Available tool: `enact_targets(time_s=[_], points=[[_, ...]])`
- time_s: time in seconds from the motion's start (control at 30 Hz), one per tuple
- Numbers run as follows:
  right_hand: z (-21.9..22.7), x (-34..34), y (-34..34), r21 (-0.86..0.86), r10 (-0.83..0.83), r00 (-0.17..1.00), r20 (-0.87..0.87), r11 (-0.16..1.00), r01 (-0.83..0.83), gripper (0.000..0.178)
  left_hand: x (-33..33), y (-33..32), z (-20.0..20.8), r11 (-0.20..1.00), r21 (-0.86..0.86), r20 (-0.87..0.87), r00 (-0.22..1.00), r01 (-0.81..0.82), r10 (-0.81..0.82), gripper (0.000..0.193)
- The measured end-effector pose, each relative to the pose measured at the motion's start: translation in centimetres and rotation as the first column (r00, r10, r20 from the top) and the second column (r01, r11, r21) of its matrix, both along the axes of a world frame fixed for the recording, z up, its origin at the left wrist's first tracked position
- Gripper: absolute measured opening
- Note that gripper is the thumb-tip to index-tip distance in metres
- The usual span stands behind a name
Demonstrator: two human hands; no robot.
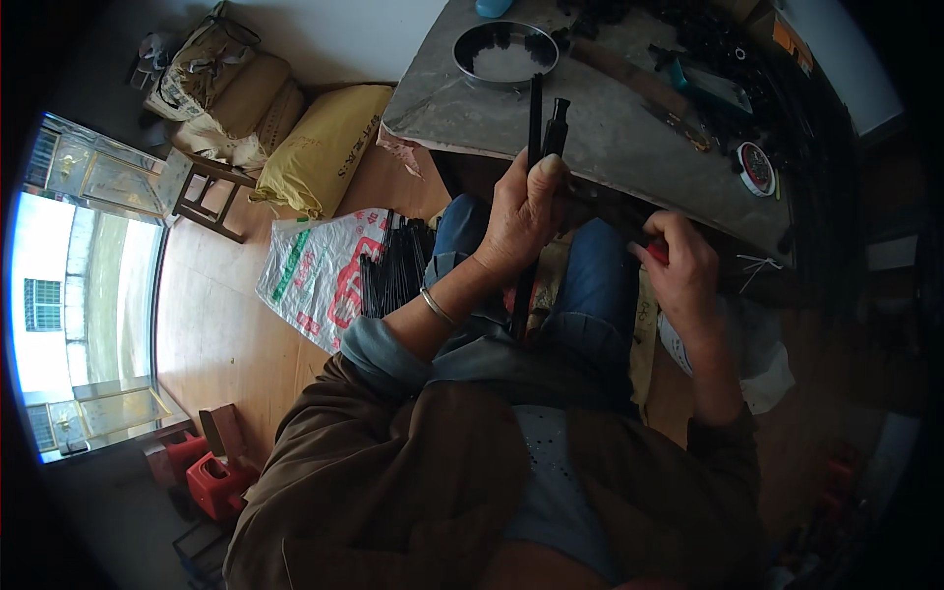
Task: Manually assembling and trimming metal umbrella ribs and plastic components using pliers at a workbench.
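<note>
My left hand (523, 214) is closed around a long black rod (536, 113) and a shorter black piece with a stepped, knobbed end (557, 126). Both stick up above the thumb, side by side, and a dark length runs down below the wrist between my knees. On the right, my right hand (683, 265) is curled round a small red handle (656, 253). A dark shape stretches from that handle toward my left hand, too dim to make out. By my left knee a bundle of thin black rods (395, 264) lies on a printed white plastic sack (313, 264).
Ahead is a grey worktable (462, 118) bearing a metal bowl (506, 54), a long flat bar (634, 88), a round tin (755, 169) and many small black parts (703, 34). Yellow sacks (320, 147) and a small wooden stool (211, 197) stand left, red containers (214, 484) lower left.
</note>
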State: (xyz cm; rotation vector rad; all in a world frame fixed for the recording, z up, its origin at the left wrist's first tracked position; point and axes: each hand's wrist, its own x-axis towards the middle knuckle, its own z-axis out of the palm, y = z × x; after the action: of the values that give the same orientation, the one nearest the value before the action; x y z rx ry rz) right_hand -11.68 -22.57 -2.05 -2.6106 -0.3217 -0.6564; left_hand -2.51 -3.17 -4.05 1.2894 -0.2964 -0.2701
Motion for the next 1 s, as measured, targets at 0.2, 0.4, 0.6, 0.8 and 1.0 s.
enact_targets(time_s=[0.2, 0.4, 0.6, 0.8, 1.0], points=[[-1.7, -2.9, 0.1, 0.766, 0.946, 0.322, 0.034, -0.232, 0.6, 0.028, -0.1, -0.4, 0.1, 0.99, 0.069, 0.097, 0.987, 0.12, -0.126, 0.039], [1.5, -2.0, -1.0, 0.537, 0.355, 0.729, -0.585, 0.843, 0.02, 0.032, 0.1, 0.5, -0.6, 0.989, 0.068, 0.052, 0.99, 0.131, -0.134, 0.054], [-1.0, -5.5, 0.3, 0.813, 0.924, 0.381, -0.012, -0.213, 0.542, 0.029, -0.9, -0.1, 0.3, 0.994, 0.03, 0.005, 0.994, 0.106, -0.106, 0.054], [2.5, -3.4, -0.9, 0.47, 0.32, 0.659, -0.681, 0.881, 0.058, 0.04, -1.2, 0.1, 0.2, 0.996, 0.093, 0.057, 0.998, 0.016, -0.022, 0.058], [-0.5, -5.9, -0.1, 0.87, 0.943, 0.309, -0.124, -0.047, 0.491, 0.042, -1.8, -0.1, 0.6, 0.999, 0.028, 0.104, 0.994, 0.042, -0.045, 0.055]])
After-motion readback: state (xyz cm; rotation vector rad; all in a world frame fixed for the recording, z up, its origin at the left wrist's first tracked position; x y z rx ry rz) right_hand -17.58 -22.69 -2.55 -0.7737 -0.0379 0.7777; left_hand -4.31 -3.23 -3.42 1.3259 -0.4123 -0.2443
